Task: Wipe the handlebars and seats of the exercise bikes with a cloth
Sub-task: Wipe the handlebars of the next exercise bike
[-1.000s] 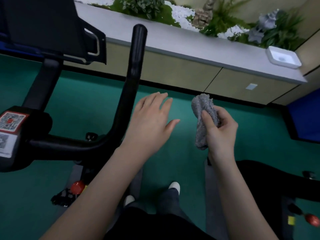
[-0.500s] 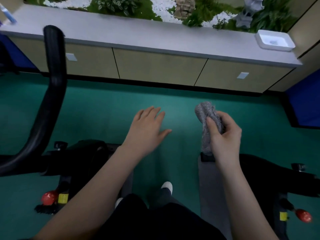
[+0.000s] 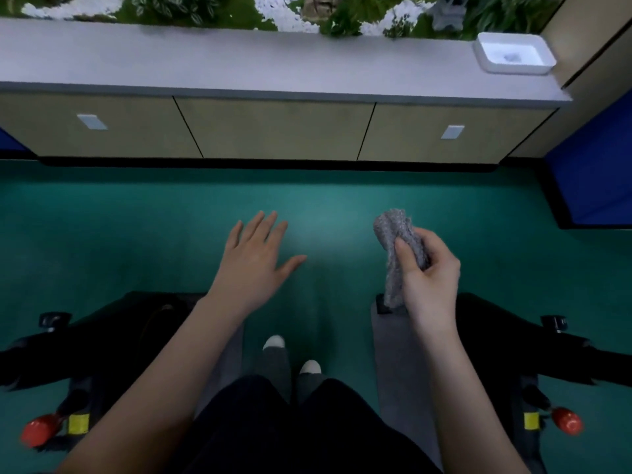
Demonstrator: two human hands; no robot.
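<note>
Teal floor (image 3: pixel 325 200) seen from the head camera, running up to tan cabinets (image 3: pixel 273 131) under a grey ledge (image 3: pixel 239 63), with planting behind and a white tray (image 3: pixel 514 53) at the ledge's far right. Standing between two exercise bikes, with only dark lower frames visible: left bike (image 3: pixel 113 336) and right bike (image 3: pixel 496 336), each carrying a red knob (image 3: pixel 566 420) low down.

Gripping the grey cloth (image 3: pixel 396 241) bunched in the right hand (image 3: pixel 429 278), fingers and thumb curled round it, up in the air and touching neither bike. Holding the left hand (image 3: pixel 254 254) flat and spread, on nothing.

Turned away within the last second from the left bike's handlebar, then just beside the left hand and now out of frame. Likely done with that bar and moving on to the next bike. No handlebar or seat in view yet to wipe.
</note>
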